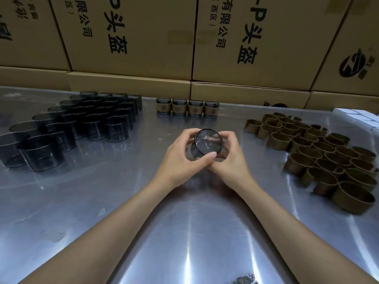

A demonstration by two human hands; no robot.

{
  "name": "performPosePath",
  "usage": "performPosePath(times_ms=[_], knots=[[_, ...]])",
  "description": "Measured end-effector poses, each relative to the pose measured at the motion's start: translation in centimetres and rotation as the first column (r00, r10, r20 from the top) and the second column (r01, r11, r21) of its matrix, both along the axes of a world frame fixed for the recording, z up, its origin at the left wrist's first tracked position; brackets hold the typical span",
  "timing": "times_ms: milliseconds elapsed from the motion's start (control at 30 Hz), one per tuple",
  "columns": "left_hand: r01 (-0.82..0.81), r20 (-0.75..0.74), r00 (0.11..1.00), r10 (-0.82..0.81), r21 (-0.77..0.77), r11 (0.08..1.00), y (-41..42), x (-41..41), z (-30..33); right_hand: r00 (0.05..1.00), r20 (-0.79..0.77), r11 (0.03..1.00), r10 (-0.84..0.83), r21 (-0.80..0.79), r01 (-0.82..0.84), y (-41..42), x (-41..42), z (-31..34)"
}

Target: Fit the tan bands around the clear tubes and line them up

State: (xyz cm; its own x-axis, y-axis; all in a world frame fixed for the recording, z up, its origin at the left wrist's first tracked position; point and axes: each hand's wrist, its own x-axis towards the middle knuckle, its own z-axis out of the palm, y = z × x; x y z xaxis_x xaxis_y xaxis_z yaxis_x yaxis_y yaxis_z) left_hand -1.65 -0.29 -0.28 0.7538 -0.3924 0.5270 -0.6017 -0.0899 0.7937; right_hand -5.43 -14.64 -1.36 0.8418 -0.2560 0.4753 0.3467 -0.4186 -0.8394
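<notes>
Head view, clear tube (208,144) cupped between left grip (181,158), right grip (230,158)

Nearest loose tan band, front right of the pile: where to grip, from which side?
Judging by its pose, take the nearest tan band from above: it stands on edge with its open top up and thin wall exposed. Pinch the near wall, one finger inside, thumb outside; neighbours crowd its far side. The bench in front gives free approach.

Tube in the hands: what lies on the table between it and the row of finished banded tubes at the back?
Nothing: the head view shows only bare metal table between the held tube and the four banded tubes.
</notes>
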Motion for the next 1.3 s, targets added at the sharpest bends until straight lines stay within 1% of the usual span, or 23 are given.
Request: performPosePath(times_ms=[133, 233, 333, 500, 567, 667, 733, 800, 867, 933, 1000, 1067, 1133, 1167, 1233, 1300], knots=[[-0.066, -0.086, 0.995, 0.059, -0.074, 0.995, -0.4, -0.4, 0.1, 0.999, -0.018, 0.988, -0.044, -0.151, 0.041, 0.7, -0.7, 0.5], [-0.172, -0.150, 0.977, 0.153, -0.122, 0.978, -1.0, -0.7, 0.2, 0.998, -0.047, 0.965, -0.048, -0.261, 0.034, 1.2, -1.3, 0.9], [-0.275, -0.238, 0.943, 0.232, -0.167, 0.947, -1.4, -1.2, 0.6, 0.998, -0.060, 0.946, -0.031, -0.324, 0.010, 1.7, -1.7, 1.2], [-0.327, -0.352, 0.908, 0.227, -0.259, 0.909, -1.2, -1.5, 1.3, 0.998, -0.048, 0.948, -0.026, -0.319, 0.010, 1.8, -1.8, 1.3], [-0.320, -0.405, 0.894, 0.190, -0.283, 0.904, -1.0, -1.4, 1.4, 0.999, -0.031, 0.955, -0.034, -0.294, 0.023, 1.7, -1.7, 1.2], [-0.278, -0.523, 0.849, 0.075, -0.322, 0.905, -0.8, -1.2, 1.5, 0.998, -0.036, 0.977, -0.042, -0.211, 0.034, 1.6, -1.4, 1.2], [-0.208, -0.561, 0.826, -0.046, -0.381, 0.901, -0.6, -1.1, 1.5, 0.999, -0.025, 0.990, -0.039, -0.139, 0.036, 1.4, -1.3, 1.2], [-0.089, -0.547, 0.816, -0.186, -0.437, 0.895, -0.3, -0.9, 1.4, 0.999, -0.008, 0.997, -0.044, -0.071, 0.043, 1.0, -1.0, 1.0], [0.016, -0.521, 0.804, -0.285, -0.461, 0.887, -0.1, -0.6, 1.3, 0.999, 0.005, 0.999, -0.046, -0.020, 0.046, 0.7, -0.7, 0.8], [0.087, -0.485, 0.812, -0.324, -0.448, 0.890, 0.1, -0.4, 1.2, 0.999, 0.004, 0.999, -0.044, 0.015, 0.044, 0.4, -0.4, 0.6], [0.156, -0.417, 0.847, -0.331, -0.399, 0.903, 0.1, -0.4, 1.1, 0.999, -0.004, 0.998, -0.037, 0.053, 0.037, 0.3, -0.3, 0.6], [0.167, -0.327, 0.905, -0.271, -0.314, 0.935, 0.1, -0.7, 1.0, 1.000, -0.004, 0.997, -0.030, 0.077, 0.030, 0.4, -0.4, 0.7], [0.074, -0.275, 0.951, -0.140, -0.238, 0.968, -0.1, -0.7, 0.9, 0.999, -0.005, 0.998, -0.041, 0.051, 0.041, 0.5, -0.5, 0.8], [0.020, -0.265, 0.961, -0.079, -0.217, 0.976, -0.3, -0.7, 0.9, 0.999, -0.008, 0.999, -0.047, 0.027, 0.047, 0.6, -0.7, 0.9], [-0.042, -0.248, 0.969, -0.011, -0.208, 0.977, -0.5, -0.7, 0.6, 0.998, -0.019, 0.998, -0.055, -0.029, 0.054, 0.8, -1.0, 1.0], [-0.094, -0.220, 0.974, 0.051, -0.190, 0.977, -0.6, -0.9, 0.5, 0.997, -0.034, 0.988, -0.070, -0.138, 0.064, 1.0, -1.3, 1.1]])
